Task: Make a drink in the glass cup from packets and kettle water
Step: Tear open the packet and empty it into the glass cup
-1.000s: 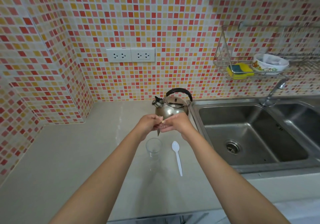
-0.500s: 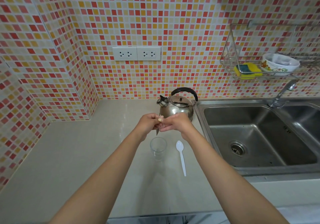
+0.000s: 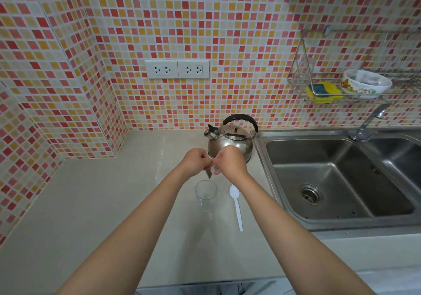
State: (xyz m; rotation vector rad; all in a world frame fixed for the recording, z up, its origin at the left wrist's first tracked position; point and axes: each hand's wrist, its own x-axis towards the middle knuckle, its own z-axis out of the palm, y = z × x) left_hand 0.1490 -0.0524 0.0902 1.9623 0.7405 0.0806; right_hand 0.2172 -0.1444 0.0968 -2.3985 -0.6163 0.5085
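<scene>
An empty glass cup (image 3: 206,194) stands upright on the beige counter (image 3: 91,203). Just above and behind it, my left hand (image 3: 196,161) and my right hand (image 3: 229,162) pinch a small packet (image 3: 209,173) between them; its dark lower end hangs down over the cup's far rim. Most of the packet is hidden by my fingers. A steel kettle (image 3: 230,139) with a black handle sits behind my hands, by the sink's edge. To the right of the cup lies a white plastic spoon (image 3: 236,205).
A steel double sink (image 3: 337,180) with a tap (image 3: 369,121) fills the right side. A wire rack (image 3: 341,85) on the tiled wall holds a sponge and a bowl. Two sockets (image 3: 177,69) sit above the counter.
My hands stay together on the packet above the cup, shifting only slightly. The view has drifted so that everything sits a little further right.
</scene>
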